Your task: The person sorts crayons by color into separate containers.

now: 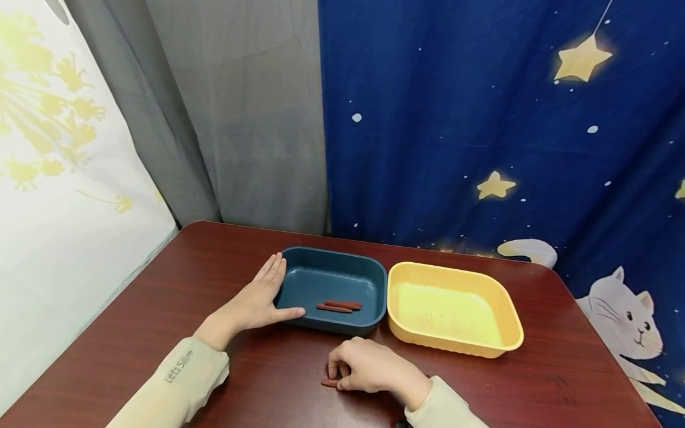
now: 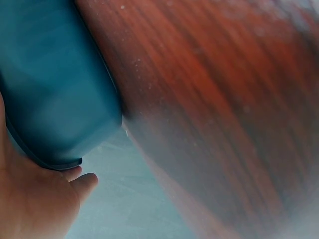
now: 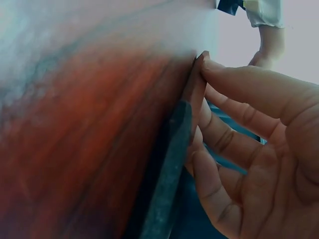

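My left hand [image 1: 263, 302] rests at the left end of a dark blue tray [image 1: 374, 309], its fingers stretched along the outer wall and its thumb over the near rim. The left wrist view shows this hand [image 2: 40, 199] against the tray [image 2: 60, 84]. In front of the tray, close to the tabletop, my right hand [image 1: 369, 365] pinches a short reddish-brown stick [image 1: 327, 383] between thumb and fingertips. The right wrist view shows the stick [image 3: 196, 94] tilted under the thumb. Similar reddish-brown sticks [image 1: 338, 305] lie side by side inside the blue tray.
A yellow tray [image 1: 508, 309] stands just right of the blue one on the reddish-brown table [image 1: 267, 380]. Grey curtain [image 1: 257, 119] and blue starry curtain [image 1: 428, 119] hang behind the table. A dark bluish bar [image 3: 167, 174] crosses the right wrist view's foreground.
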### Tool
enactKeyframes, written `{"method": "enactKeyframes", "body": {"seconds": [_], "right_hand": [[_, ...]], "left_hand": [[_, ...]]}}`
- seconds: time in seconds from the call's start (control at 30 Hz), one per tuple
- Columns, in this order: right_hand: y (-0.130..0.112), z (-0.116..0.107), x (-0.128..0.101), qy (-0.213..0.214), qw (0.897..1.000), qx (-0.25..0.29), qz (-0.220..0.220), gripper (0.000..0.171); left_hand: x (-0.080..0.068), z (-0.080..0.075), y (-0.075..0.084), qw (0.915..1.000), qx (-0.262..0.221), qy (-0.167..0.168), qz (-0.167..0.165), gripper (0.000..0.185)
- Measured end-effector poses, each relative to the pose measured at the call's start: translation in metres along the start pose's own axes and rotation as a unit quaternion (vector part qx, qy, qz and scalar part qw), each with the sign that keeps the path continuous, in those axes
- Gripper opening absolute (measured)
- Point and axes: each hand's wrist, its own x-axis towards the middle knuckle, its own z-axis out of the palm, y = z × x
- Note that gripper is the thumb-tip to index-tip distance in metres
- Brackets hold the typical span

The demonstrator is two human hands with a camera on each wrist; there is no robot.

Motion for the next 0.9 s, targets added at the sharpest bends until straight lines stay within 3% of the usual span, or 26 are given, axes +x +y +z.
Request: {"method": "enactKeyframes", "body": {"seconds": [0.9], "right_hand": [[-0.001,-0.014,-0.005,0.043,0.994,0.075,-0.073,0.012]], "left_hand": [[-0.001,0.002,0.001,0.9999,0.000,0.010,0.001,0.122]]}}
